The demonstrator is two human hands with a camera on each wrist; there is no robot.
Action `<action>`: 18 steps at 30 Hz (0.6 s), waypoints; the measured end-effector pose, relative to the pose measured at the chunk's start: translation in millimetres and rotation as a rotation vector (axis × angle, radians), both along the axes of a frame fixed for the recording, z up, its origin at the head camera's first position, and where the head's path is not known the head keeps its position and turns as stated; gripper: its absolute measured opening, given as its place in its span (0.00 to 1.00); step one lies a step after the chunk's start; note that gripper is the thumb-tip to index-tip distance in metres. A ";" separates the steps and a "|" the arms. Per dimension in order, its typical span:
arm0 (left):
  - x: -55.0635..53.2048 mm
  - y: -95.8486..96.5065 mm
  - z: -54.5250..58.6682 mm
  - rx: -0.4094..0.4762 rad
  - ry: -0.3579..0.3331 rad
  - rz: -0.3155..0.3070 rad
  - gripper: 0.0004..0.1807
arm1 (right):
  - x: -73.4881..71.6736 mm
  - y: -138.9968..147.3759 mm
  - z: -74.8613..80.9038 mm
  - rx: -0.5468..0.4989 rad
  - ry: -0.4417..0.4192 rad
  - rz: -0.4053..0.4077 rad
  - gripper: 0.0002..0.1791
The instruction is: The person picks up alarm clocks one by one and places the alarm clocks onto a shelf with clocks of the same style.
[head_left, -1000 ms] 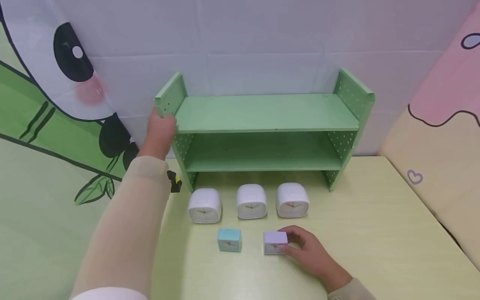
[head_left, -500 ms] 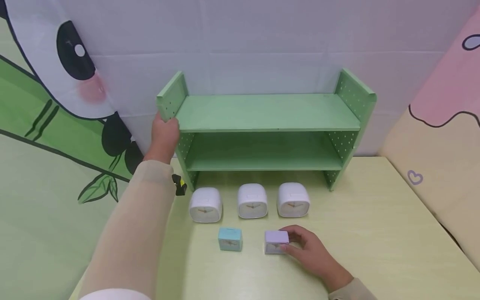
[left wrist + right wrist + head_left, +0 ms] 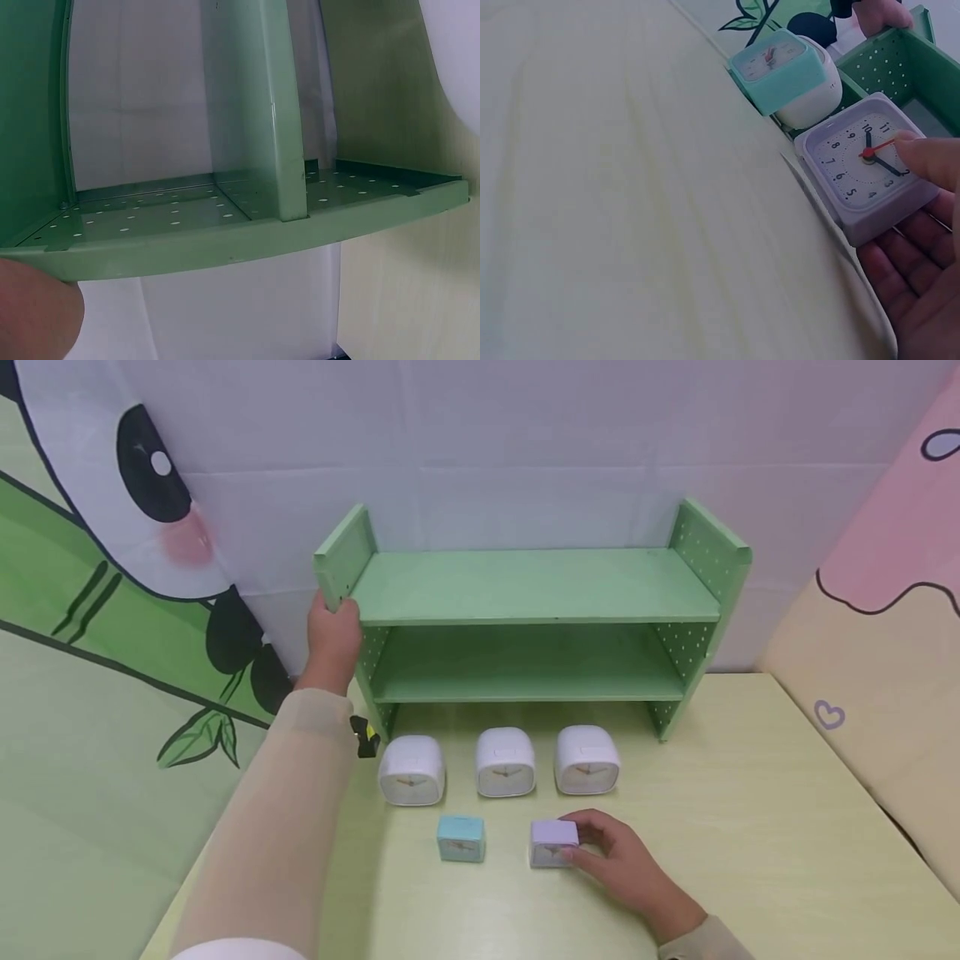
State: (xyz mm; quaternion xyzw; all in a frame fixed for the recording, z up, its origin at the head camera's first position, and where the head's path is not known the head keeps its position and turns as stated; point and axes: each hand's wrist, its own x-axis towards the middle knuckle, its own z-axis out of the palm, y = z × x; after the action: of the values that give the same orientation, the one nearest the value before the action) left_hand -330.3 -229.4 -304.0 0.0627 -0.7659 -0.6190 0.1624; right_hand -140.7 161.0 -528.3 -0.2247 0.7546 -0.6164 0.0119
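A green two-tier shelf (image 3: 532, 585) stands at the back of the table. My left hand (image 3: 332, 639) grips its left side panel near the upper board; in the left wrist view only part of that hand (image 3: 37, 311) shows, against the panel edge. At the front, my right hand (image 3: 618, 864) holds a small purple alarm clock (image 3: 553, 843), thumb on its face and fingers behind, as the right wrist view shows. The clock appears to stand on the table. Left of it sits a teal alarm clock (image 3: 461, 839), apart from both hands.
Three white rounded clocks, the left one (image 3: 412, 770), the middle one (image 3: 506, 762) and the right one (image 3: 587, 760), stand in a row before the shelf. The pale table (image 3: 787, 810) meets a printed cloth backdrop (image 3: 525, 443) behind and at the sides.
My left hand has slid slightly down along the shelf's side panel, its forearm shifting right. The right hand and the purple alarm clock stay in place, and the shelf looks still.
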 end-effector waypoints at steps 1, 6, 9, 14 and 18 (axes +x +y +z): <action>0.1 0.2 -0.4 -0.001 0.001 -0.001 0.28 | -0.3 0.1 0.1 -0.004 -0.003 -0.010 0.17; 0.0 -0.7 -2.0 -0.005 0.004 -0.006 0.28 | -2.9 1.4 4.6 0.008 -0.005 -0.058 0.17; -0.2 0.1 -2.7 0.009 0.013 -0.012 0.28 | -4.2 4.5 12.9 0.022 -0.005 -0.056 0.17; -0.8 4.0 -1.7 0.019 0.017 -0.015 0.29 | -9.8 12.6 33.9 0.029 0.026 -0.022 0.17; 2.4 5.6 -0.8 0.000 0.011 0.000 0.29 | -18.6 17.5 55.8 0.072 0.034 0.003 0.18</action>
State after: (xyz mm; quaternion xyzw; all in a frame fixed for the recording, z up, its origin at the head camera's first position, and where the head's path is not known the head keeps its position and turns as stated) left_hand -327.9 -223.8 -304.8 0.0591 -0.7651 -0.6192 0.1667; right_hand -159.3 178.5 -472.4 -0.2357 0.7759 -0.5851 0.0082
